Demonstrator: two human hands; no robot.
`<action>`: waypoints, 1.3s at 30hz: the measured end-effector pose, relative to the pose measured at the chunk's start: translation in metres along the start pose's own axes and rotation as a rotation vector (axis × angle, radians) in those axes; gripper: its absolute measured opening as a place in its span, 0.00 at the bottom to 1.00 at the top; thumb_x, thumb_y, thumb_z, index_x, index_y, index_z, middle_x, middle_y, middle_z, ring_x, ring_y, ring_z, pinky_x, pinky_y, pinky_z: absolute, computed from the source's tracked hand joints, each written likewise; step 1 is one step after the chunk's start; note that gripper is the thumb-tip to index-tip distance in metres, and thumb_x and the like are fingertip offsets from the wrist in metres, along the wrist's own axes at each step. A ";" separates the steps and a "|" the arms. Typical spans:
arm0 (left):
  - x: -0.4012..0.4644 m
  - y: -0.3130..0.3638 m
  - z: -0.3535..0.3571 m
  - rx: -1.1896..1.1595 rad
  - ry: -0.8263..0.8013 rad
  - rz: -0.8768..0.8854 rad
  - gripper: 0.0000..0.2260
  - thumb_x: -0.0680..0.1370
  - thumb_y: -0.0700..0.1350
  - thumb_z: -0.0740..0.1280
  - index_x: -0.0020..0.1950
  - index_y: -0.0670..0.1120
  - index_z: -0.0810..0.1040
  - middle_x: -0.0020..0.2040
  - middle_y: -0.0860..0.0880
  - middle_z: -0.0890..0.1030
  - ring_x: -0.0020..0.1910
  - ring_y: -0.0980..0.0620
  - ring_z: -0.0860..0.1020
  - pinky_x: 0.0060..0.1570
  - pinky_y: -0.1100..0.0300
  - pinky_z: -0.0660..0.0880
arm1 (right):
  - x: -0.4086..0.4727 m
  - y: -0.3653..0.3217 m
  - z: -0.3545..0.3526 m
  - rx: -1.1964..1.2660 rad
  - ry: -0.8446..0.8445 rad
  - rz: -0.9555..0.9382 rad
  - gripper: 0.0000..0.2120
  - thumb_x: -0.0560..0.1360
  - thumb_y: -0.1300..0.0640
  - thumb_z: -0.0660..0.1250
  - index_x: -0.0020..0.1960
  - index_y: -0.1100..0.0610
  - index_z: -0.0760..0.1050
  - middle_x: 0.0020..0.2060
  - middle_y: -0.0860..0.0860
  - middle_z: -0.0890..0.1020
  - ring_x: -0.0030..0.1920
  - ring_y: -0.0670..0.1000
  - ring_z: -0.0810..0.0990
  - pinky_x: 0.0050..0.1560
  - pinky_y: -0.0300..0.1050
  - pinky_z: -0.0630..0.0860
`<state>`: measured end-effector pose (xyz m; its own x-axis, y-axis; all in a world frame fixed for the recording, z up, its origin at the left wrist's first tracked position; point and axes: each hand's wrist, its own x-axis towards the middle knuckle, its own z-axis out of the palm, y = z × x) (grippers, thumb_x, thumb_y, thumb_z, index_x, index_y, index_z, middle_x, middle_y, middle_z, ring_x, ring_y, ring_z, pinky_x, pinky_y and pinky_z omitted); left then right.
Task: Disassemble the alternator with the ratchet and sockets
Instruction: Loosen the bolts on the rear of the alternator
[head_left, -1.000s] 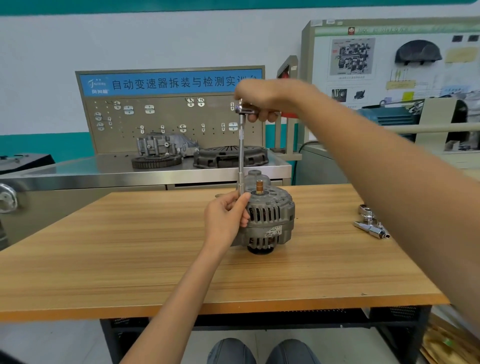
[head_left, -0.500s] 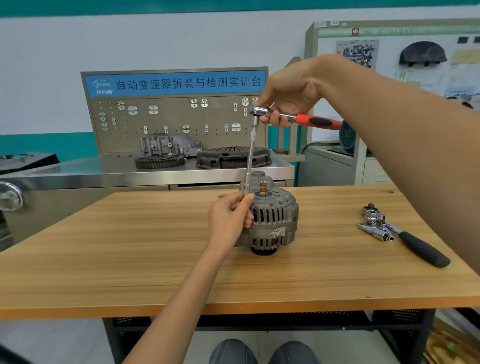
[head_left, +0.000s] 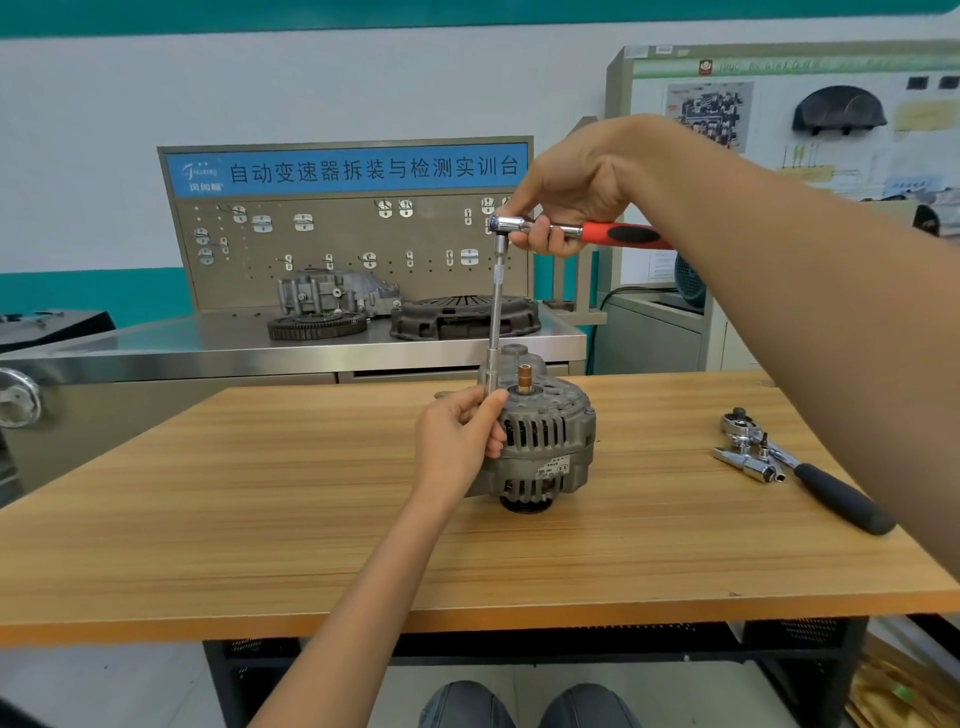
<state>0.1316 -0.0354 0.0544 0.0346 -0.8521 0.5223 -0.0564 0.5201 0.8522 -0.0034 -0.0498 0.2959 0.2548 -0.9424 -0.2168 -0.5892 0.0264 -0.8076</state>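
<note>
Underfoot, so to speak, a wooden surface (head_left: 260, 519) carries the alternator (head_left: 545, 441) near its middle, standing on its pulley end. A black-handled ratchet (head_left: 831, 493) and loose sockets (head_left: 748, 462) lie well apart to the right. Behind stands a steel bench (head_left: 208, 348) with a pegboard (head_left: 343, 249), a gear ring and a clutch cover. The right hand (head_left: 566, 192) grips the red-handled ratchet (head_left: 576, 231) near its head; an extension (head_left: 496, 312) drops upright to the alternator's top. The left hand (head_left: 457, 441) pinches the extension's lower end against the housing.
</note>
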 end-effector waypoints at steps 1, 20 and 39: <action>0.000 0.000 0.000 0.000 0.002 -0.003 0.05 0.79 0.42 0.66 0.45 0.44 0.81 0.25 0.52 0.76 0.23 0.59 0.73 0.27 0.68 0.72 | 0.000 0.000 0.000 0.000 0.001 -0.001 0.04 0.80 0.57 0.58 0.49 0.56 0.70 0.31 0.51 0.75 0.24 0.43 0.69 0.22 0.34 0.68; 0.003 0.000 -0.002 0.047 -0.030 0.008 0.07 0.79 0.43 0.66 0.42 0.48 0.81 0.23 0.54 0.75 0.23 0.60 0.72 0.28 0.67 0.72 | -0.009 -0.011 -0.008 0.076 0.024 -0.034 0.05 0.79 0.56 0.58 0.48 0.57 0.71 0.29 0.49 0.75 0.23 0.41 0.67 0.23 0.30 0.66; 0.001 0.000 0.001 0.073 0.013 0.008 0.08 0.79 0.44 0.66 0.40 0.46 0.81 0.23 0.53 0.75 0.23 0.59 0.72 0.26 0.67 0.72 | 0.034 0.114 -0.011 0.221 0.357 0.185 0.12 0.82 0.56 0.54 0.43 0.59 0.70 0.33 0.51 0.72 0.31 0.46 0.68 0.28 0.37 0.69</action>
<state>0.1303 -0.0360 0.0549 0.0468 -0.8469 0.5297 -0.1294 0.5207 0.8439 -0.0700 -0.0821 0.2028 -0.1423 -0.9700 -0.1971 -0.4125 0.2391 -0.8790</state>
